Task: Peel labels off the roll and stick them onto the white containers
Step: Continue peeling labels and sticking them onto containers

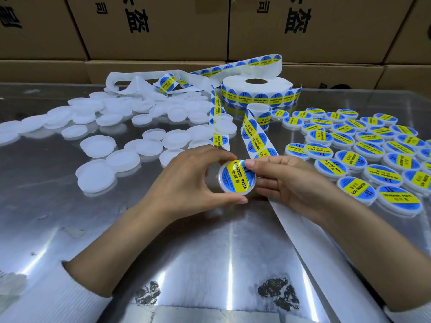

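Near the bottom of the frame two white sleeves (35,290) reach out over a shiny metal table (210,252), scuffed and streaked with glare. At centre frame the left hand (186,180) curls thumb and fingers round the rim of a small round white tub (236,177), held just above the table. The right hand (286,180) has its thumb pressing the upper right edge of the label (235,174) on the tub's lid, its other fingers loosely bent beneath. The label is a glossy blue disc with a yellow band, and looks mostly stuck down.

I'd say the tub is light, stiff plastic, smooth enough to slip, so the rim is the place to hold it. The label is thin and limp, best taken by its edge so it doesn't crease.

A strip (254,138) of backing paper with labels runs from the hands up to the roll (256,89) at upper centre, which lies flat. On the left, bare tubs (98,141) lie scattered. On the right, labelled tubs (363,157) sit close together. Spent backing (130,82) curls behind the bare ones. Cardboard boxes (151,26) fill the top of the frame
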